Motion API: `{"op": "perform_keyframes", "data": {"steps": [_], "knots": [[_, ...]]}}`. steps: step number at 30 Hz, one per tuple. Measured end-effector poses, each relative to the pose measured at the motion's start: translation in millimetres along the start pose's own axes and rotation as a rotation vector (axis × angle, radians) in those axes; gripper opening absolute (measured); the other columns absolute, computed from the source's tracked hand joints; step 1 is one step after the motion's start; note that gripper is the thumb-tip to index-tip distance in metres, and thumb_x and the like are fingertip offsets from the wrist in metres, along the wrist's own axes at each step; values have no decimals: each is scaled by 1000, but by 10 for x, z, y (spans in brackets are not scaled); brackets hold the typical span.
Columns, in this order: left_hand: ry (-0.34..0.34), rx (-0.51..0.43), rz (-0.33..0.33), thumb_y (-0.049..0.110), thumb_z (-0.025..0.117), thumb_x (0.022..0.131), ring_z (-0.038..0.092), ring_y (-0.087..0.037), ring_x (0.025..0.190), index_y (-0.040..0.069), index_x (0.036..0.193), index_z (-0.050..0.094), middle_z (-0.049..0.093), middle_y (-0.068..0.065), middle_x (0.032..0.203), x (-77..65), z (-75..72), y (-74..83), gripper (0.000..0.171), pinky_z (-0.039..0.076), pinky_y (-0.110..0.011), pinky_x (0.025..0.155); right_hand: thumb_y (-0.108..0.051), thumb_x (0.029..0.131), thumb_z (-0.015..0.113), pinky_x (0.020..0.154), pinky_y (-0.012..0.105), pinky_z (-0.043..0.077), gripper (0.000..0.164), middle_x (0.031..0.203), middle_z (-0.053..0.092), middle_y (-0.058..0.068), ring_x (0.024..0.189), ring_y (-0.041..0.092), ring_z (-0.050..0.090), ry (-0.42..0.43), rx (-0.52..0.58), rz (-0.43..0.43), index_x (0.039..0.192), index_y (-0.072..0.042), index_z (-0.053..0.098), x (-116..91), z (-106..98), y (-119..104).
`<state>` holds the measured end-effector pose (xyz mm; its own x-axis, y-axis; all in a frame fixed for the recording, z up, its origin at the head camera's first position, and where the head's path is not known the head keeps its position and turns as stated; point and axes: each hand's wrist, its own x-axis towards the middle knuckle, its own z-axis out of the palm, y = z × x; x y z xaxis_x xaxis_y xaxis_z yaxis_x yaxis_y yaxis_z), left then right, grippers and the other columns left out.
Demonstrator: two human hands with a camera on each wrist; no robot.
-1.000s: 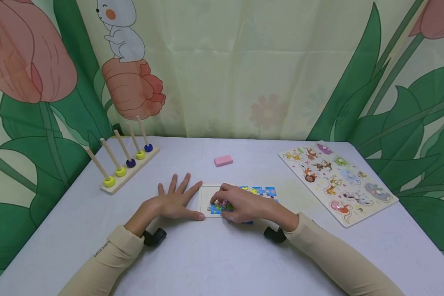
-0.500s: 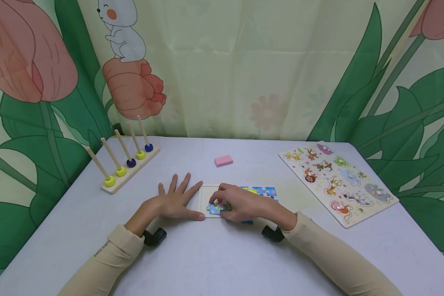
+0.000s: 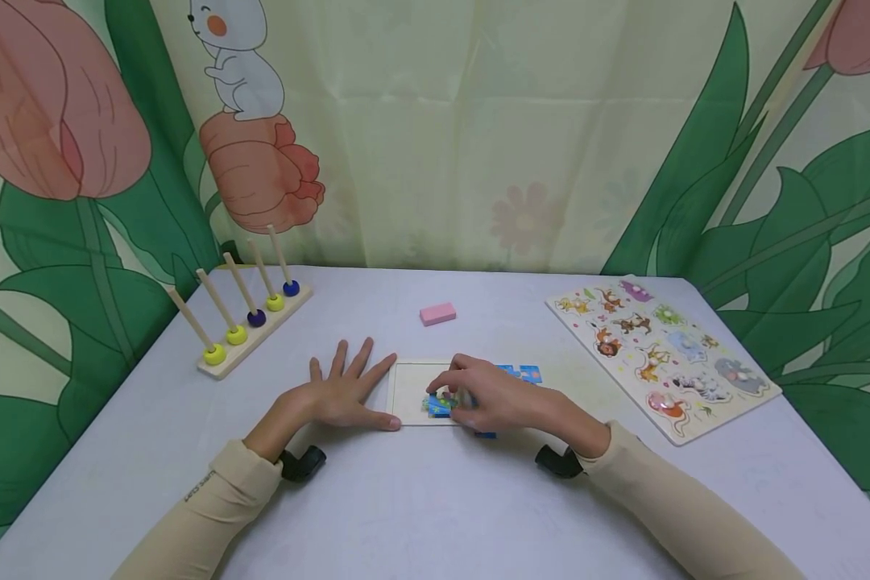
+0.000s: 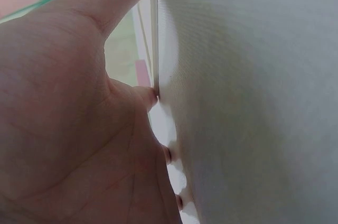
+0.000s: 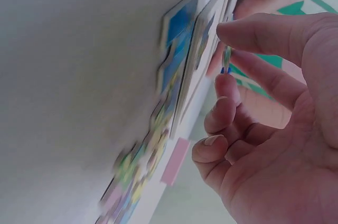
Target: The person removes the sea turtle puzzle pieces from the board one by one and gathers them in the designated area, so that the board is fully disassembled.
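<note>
My left hand [image 3: 344,399] lies with fingers spread at the left side of a pale puzzle tray [image 3: 409,383], the thumb and index fingertips touching its edge. Over the tray, my right hand [image 3: 496,395] pinches a small puzzle piece [image 5: 227,59] between thumb and fingers. Below those fingertips, a blue-and-green patch [image 3: 438,408] shows in the tray; the head view does not separate it clearly from the held piece. Several loose blue puzzle pieces [image 3: 529,374] lie on the table to the right, partly hidden by the right hand.
A pink block [image 3: 437,314] sits behind the tray. At the back left stands a wooden peg rack [image 3: 261,342] with yellow and dark blue beads. An animal puzzle board [image 3: 667,362] lies at the right. A printed curtain [image 3: 420,161] hangs behind the white table [image 3: 420,507].
My right hand shifts slightly left at first, then moves right over the tray, covering more of the loose pieces. The left hand stays in place.
</note>
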<state>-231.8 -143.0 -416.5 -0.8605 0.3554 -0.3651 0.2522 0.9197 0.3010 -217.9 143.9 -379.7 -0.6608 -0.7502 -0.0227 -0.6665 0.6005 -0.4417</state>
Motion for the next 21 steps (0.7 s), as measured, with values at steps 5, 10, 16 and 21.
{"op": "perform_keyframes", "data": {"steps": [5,10,16,21], "knots": [[7,-5,8,86,66,80,-25,-51,161,35,171,12,-16,-11,180,11,16,-15,118,-12,-88,115,-12,96,72,83,26,51,38,109,63,2,96,16,60,15,16,30,133,-20,73,-154,-28,62],[10,1,13,89,63,79,-24,-52,161,36,171,11,-16,-12,180,-1,14,-3,118,-11,-88,115,-13,97,72,78,24,48,37,111,62,1,92,16,55,16,14,74,132,-24,73,-320,-63,117],[17,-12,20,93,62,75,-23,-52,162,35,171,12,-14,-14,180,-7,18,-15,123,-13,-88,115,-13,95,72,78,24,47,39,109,61,0,91,14,53,9,-4,109,132,-26,72,-508,-89,220],[2,5,6,95,59,75,-26,-50,161,36,171,8,-18,-11,179,14,24,-23,124,-10,-88,116,-12,95,74,79,24,49,37,106,62,-2,91,12,55,30,-24,80,130,-23,73,-664,-121,269]]}}
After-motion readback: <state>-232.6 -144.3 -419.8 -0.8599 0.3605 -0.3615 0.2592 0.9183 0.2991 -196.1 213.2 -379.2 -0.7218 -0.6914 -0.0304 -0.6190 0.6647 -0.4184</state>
